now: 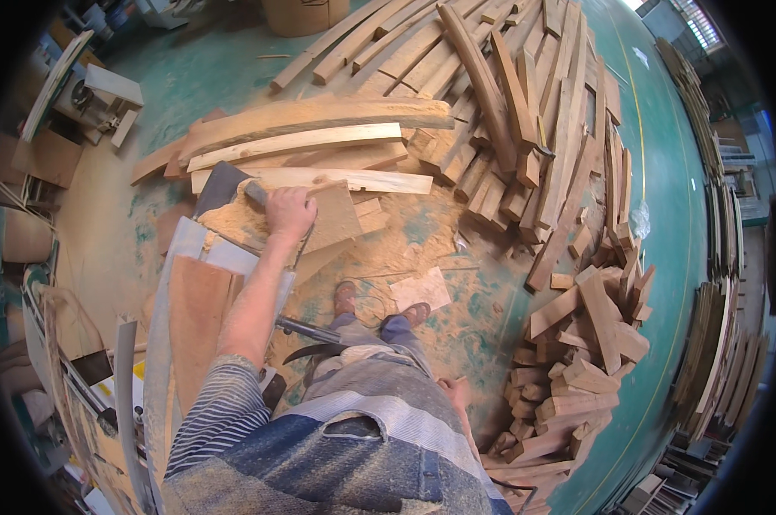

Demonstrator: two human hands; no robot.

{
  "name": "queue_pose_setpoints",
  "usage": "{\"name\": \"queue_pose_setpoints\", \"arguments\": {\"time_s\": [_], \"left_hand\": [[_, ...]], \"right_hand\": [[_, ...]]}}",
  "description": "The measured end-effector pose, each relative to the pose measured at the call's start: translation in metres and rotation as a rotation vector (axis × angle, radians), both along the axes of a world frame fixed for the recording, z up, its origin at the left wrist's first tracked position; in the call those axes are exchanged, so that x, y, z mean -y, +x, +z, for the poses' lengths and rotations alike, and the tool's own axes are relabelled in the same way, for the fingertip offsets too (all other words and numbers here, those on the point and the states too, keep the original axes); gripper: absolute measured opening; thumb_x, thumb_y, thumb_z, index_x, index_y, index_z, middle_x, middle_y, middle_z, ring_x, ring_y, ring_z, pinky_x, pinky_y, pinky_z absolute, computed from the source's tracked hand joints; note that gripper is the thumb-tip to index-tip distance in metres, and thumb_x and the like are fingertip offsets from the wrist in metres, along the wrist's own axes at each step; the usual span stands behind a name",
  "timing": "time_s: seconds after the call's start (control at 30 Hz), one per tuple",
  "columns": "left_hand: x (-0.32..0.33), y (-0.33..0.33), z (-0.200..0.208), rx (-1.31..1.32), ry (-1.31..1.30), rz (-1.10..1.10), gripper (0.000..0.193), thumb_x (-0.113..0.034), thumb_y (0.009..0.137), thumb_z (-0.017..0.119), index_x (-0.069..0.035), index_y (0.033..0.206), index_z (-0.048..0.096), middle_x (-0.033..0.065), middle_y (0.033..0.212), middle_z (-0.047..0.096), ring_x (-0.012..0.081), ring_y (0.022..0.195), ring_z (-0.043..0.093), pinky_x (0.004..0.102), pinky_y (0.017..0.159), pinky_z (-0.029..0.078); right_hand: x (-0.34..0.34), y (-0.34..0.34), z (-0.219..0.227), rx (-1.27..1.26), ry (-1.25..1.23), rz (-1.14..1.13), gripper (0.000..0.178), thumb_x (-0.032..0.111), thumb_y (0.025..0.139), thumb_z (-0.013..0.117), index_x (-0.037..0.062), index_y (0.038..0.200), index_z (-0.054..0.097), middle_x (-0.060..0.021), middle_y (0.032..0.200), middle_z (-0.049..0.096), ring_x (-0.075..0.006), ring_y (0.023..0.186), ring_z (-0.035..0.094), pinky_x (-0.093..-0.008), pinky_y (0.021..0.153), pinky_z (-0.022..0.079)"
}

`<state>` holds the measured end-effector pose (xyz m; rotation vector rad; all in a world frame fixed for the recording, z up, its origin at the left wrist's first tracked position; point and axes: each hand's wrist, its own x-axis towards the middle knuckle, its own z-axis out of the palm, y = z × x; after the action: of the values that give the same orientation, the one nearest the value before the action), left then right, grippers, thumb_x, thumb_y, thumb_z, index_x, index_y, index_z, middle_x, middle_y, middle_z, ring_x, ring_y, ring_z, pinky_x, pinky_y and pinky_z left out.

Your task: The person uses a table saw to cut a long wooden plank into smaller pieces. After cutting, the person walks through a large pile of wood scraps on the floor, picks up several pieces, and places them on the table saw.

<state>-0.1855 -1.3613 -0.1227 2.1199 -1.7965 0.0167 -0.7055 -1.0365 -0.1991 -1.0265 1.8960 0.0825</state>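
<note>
My left hand point(291, 212) is reached out over the far end of a grey metal machine bed point(184, 245), with its fingers curled down. A short dark grey piece point(255, 192) sits right against its fingers, but what lies inside the grip is hidden. Sawdust point(233, 225) is heaped just left of that hand, and a flat tan board point(335, 215) is on its right. A reddish-brown plank point(197, 318) lies lengthwise on the bed, beside my left forearm. My right hand point(455, 393) hangs low at my right side, its fingers mostly unseen.
Long pale timbers point(298, 142) lie beyond the machine. A large stack of brown lumber point(568, 120) spreads ahead and right, with a heap of short offcuts point(568, 403) nearer me. Sawdust covers the green floor around my feet, where a loose board point(422, 288) lies.
</note>
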Motion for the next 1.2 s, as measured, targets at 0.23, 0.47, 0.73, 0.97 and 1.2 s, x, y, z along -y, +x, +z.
{"name": "queue_pose_setpoints", "arguments": {"time_s": [0.23, 0.47, 0.73, 0.97, 1.2], "left_hand": [[0.004, -0.005, 0.003, 0.014, -0.007, -0.036, 0.021, -0.028, 0.082, 0.063, -0.008, 0.084, 0.07, 0.0128, 0.087, 0.071, 0.031, 0.09, 0.065, 0.045, 0.088, 0.044], [-0.001, 0.0, 0.008, 0.012, 0.033, 0.001, 0.022, -0.027, 0.082, 0.062, -0.007, 0.086, 0.07, 0.0129, 0.089, 0.071, 0.0318, 0.091, 0.065, 0.0455, 0.089, 0.044], [0.001, -0.004, 0.007, 0.003, 0.044, 0.002, 0.024, -0.028, 0.082, 0.063, -0.007, 0.083, 0.072, 0.0127, 0.088, 0.072, 0.0316, 0.091, 0.066, 0.045, 0.091, 0.043], [-0.001, -0.001, 0.005, 0.005, -0.026, 0.014, 0.022, -0.027, 0.081, 0.063, -0.007, 0.08, 0.071, 0.0131, 0.086, 0.072, 0.0305, 0.091, 0.066, 0.0447, 0.091, 0.043], [0.001, 0.0, -0.004, -0.004, -0.061, 0.018, 0.021, -0.026, 0.081, 0.062, -0.007, 0.08, 0.071, 0.0144, 0.085, 0.071, 0.0318, 0.089, 0.066, 0.0459, 0.091, 0.044]], "right_hand": [[-0.024, -0.022, -0.05, 0.031, -0.033, -0.021, 0.033, 0.033, 0.087, 0.058, 0.0098, 0.103, 0.076, -0.0179, 0.103, 0.073, -0.0332, 0.101, 0.069, -0.0402, 0.087, 0.053], [-0.009, -0.004, -0.03, -0.001, -0.078, -0.013, 0.032, 0.032, 0.087, 0.058, 0.0098, 0.103, 0.076, -0.0176, 0.103, 0.073, -0.0329, 0.101, 0.07, -0.0401, 0.088, 0.053], [-0.022, -0.018, -0.055, 0.034, -0.046, -0.045, 0.032, 0.031, 0.086, 0.061, 0.0075, 0.102, 0.076, -0.0188, 0.101, 0.073, -0.0324, 0.099, 0.07, -0.04, 0.087, 0.054], [-0.01, -0.014, -0.04, 0.064, -0.038, -0.041, 0.032, 0.03, 0.086, 0.06, 0.0061, 0.101, 0.076, -0.0193, 0.097, 0.073, -0.0318, 0.096, 0.071, -0.0392, 0.086, 0.053], [0.007, 0.0, -0.014, -0.081, -0.065, 0.045, 0.034, 0.037, 0.09, 0.061, 0.0083, 0.103, 0.075, -0.0122, 0.094, 0.074, -0.0234, 0.088, 0.07, -0.0362, 0.077, 0.052]]}}
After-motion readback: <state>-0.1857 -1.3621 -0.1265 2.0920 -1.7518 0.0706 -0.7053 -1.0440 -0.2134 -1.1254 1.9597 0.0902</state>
